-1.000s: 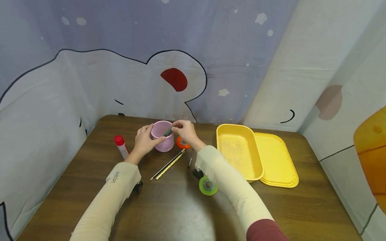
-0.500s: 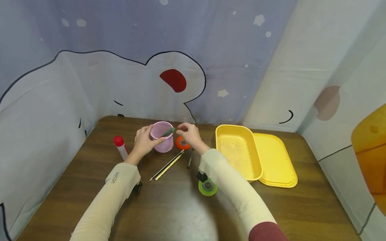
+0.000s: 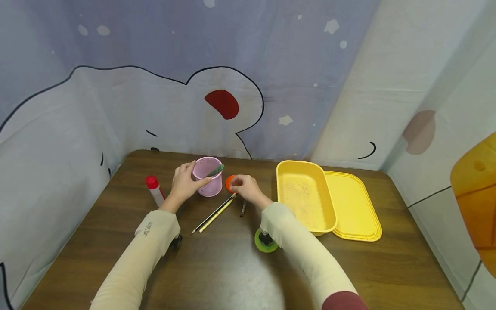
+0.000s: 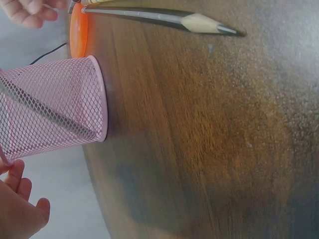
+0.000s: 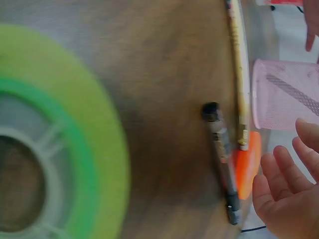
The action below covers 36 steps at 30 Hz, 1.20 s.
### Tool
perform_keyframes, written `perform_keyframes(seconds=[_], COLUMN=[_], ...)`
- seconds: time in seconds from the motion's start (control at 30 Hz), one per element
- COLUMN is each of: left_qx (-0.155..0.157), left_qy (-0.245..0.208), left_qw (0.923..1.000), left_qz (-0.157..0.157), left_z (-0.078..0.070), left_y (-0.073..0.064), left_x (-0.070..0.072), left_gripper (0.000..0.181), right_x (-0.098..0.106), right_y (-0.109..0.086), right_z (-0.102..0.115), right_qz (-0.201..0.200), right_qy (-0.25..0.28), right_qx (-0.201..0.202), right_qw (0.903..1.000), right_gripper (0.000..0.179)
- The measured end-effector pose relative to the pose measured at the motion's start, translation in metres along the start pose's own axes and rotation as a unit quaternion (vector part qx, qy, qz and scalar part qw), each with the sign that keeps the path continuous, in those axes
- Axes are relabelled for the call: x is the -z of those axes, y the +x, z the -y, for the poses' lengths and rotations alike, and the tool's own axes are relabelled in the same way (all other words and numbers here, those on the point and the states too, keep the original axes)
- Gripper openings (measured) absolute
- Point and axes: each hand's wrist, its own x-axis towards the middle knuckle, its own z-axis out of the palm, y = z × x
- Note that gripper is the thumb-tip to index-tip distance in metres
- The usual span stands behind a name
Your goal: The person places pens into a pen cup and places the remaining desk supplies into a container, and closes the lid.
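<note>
My left hand [image 3: 184, 183] holds the pink mesh pen cup [image 3: 211, 188] by its rim. A dark green stick-shaped item [image 3: 216, 171] leans slantwise inside the cup, its top above the rim; its exact kind is unclear. My right hand [image 3: 249, 189], with nothing in it, hovers right of the cup over an orange tape roll [image 3: 228, 182], which it partly hides. Its fingers look loosely bent in the right wrist view. Near it on the table lie a dark pencil [image 3: 209, 218], a yellow pencil [image 3: 217, 215] and a short black-ended pen [image 5: 219, 154].
To the left stands a red-capped glue stick [image 3: 155, 190]. Beneath my right wrist lies a green tape roll [image 3: 263, 246], partly covered. A yellow tray [image 3: 329, 202] sits at right, overlapping its flat yellow lid [image 3: 358, 211]. Behind the table [image 3: 224, 267] hangs a printed curtain [image 3: 155, 103].
My right hand has let go of the green stick in the cup and moved right and down toward the orange tape roll. The left hand stays at the cup.
</note>
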Motion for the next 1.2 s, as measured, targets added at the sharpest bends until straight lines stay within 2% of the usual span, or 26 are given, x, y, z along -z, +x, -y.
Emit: perform_keyframes(seconds=[0.2,0.4,0.77,0.97,1.2], left_qx=[0.000,-0.002,-0.002,-0.003,-0.002], left_qy=[-0.001,-0.001,-0.007,-0.009,-0.012], left_qw=[1.0000,1.0000,1.0000,0.9999,0.9999], left_qz=[-0.004,-0.008,-0.006,-0.006,-0.006], left_z=[0.000,0.001,0.001,0.001,0.000], left_y=[0.000,0.000,0.001,0.001,0.001], left_x=[-0.001,-0.001,-0.002,-0.002,-0.001], left_gripper=[0.089,0.088,0.088,0.088,0.088], right_x=[-0.009,-0.014,-0.019,-0.019,-0.020], right_y=[-0.008,-0.013,-0.019,-0.024,-0.027], right_z=[-0.008,-0.010,-0.014,-0.018,-0.021], right_qz=[0.026,0.050,0.060,0.061,0.064], right_qy=[-0.052,-0.115,-0.257,-0.291,-0.294], right_qx=[0.027,0.063,0.113,0.130,0.134], right_qw=[0.9980,0.9901,0.9579,0.9460,0.9444], right_gripper=[0.020,0.018,0.016,0.013,0.012])
